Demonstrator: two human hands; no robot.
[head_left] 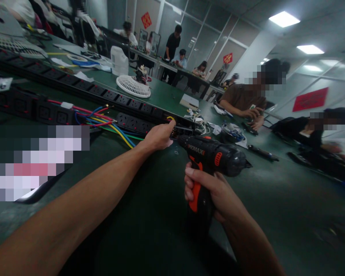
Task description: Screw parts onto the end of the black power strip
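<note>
My right hand (208, 188) is wrapped round the grip of a black and orange cordless drill (212, 151). The drill's nose points left, toward the end of a black power strip (132, 123). At that end my left hand (159, 137) is closed, its fingers curled on the strip, with the fingertips partly hidden. A short yellow wire shows just above the thumb. Loose blue, red and yellow wires (119, 134) come out of the strip left of my left hand. Whether the drill's tip touches a screw cannot be made out.
A second long power strip (86, 86) lies behind the first. Farther back are a white fan grille (133, 86), a white plastic jug (119, 61) and a white box (189, 101). Tangled cables (199, 122) lie on the green table (155, 214). Several people sit or stand beyond.
</note>
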